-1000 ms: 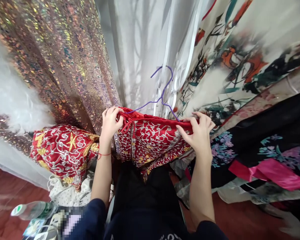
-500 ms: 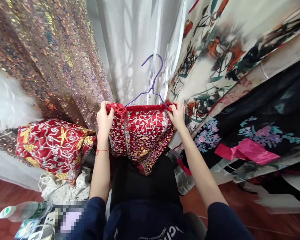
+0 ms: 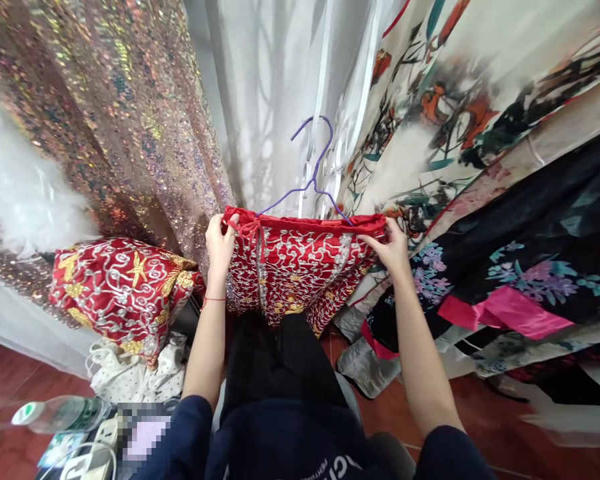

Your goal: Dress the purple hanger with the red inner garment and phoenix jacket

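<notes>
At the waistband (image 3: 305,225), likely best hold, the soft, weighty-looking garment (image 3: 290,270) is gripped by left hand (image 3: 219,245) and right hand (image 3: 394,251).

Cut-off, unclear white lettering (image 3: 336,469) on navy shirt (image 3: 280,437)

Silver scrolls and gold motifs cover that red drawstring garment (image 3: 300,260), its wire hanger (image 3: 315,179) purple, the black cloth (image 3: 480,247) lilac-and-teal flowered.
</notes>
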`<state>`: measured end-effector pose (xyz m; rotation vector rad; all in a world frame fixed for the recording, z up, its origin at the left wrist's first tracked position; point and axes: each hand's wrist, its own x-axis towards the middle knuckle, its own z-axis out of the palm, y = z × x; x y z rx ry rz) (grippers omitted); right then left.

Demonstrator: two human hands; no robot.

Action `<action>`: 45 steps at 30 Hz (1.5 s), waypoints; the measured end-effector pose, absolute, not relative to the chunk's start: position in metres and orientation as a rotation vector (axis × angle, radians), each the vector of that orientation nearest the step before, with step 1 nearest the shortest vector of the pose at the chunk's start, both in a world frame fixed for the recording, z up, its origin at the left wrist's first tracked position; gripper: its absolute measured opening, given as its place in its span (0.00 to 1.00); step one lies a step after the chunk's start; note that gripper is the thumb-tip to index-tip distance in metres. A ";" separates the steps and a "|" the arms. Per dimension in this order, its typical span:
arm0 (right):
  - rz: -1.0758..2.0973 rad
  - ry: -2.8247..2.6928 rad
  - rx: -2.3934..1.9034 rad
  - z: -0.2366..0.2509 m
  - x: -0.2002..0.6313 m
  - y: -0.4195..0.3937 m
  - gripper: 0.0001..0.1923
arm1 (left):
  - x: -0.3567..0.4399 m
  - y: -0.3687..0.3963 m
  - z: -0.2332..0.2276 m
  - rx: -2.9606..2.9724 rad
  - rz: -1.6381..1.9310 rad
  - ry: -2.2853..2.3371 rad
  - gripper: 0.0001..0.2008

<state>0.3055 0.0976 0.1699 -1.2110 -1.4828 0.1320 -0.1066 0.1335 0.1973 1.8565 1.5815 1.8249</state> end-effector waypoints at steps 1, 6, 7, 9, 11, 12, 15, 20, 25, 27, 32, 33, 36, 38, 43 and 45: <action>0.183 -1.477 -1.208 0.171 0.308 0.094 0.25 | -0.107 0.132 0.197 1.842 1.830 1.558 0.20; 0.248 -1.333 -1.183 0.179 0.304 0.087 0.15 | -0.101 0.125 0.205 1.577 1.926 1.284 0.17; 0.216 -1.295 -1.165 0.181 0.300 0.088 0.15 | -0.099 0.123 0.209 1.529 1.964 1.231 0.16; 0.136 -1.236 -1.116 0.187 0.294 0.090 0.15 | -0.096 0.119 0.215 1.470 2.062 1.170 0.15; 0.053 -1.192 -1.077 0.194 0.288 0.094 0.17 | -0.095 0.116 0.221 1.459 2.164 1.157 0.15; 0.018 -1.169 -1.069 0.197 0.286 0.096 0.18 | -0.095 0.115 0.223 1.461 2.206 1.158 0.15; 0.070 -1.234 -1.105 0.201 0.283 0.105 0.20 | -0.098 0.117 0.222 1.521 2.200 1.225 0.14; 0.259 -1.348 -1.289 0.195 0.280 0.112 0.22 | -0.105 0.124 0.209 1.622 1.966 1.411 0.13; -0.237 -1.266 -1.337 0.216 0.252 0.084 0.19 | -0.093 0.102 0.212 1.778 1.997 1.652 0.15; -0.405 -1.278 -1.323 0.237 0.227 0.066 0.18 | -0.087 0.080 0.219 1.904 1.984 1.700 0.14; -0.429 -1.546 -1.112 0.284 0.129 0.029 0.09 | -0.096 0.007 0.231 2.097 1.906 1.663 0.07; -0.365 -1.715 -1.022 0.287 0.105 0.025 0.10 | -0.104 -0.007 0.230 2.083 1.913 1.696 0.07; -0.257 -2.277 -0.762 0.281 0.029 0.020 0.15 | -0.136 -0.041 0.216 1.906 1.996 1.873 0.07; -0.328 -2.585 -0.514 0.266 -0.018 0.020 0.26 | -0.162 -0.057 0.202 1.721 2.039 2.039 0.07; -0.364 -2.793 -0.250 0.231 -0.096 0.035 0.30 | -0.221 -0.083 0.175 1.538 1.817 2.330 0.12; -0.297 -2.739 -0.258 0.229 -0.108 0.042 0.12 | -0.230 -0.091 0.172 1.614 1.735 2.363 0.21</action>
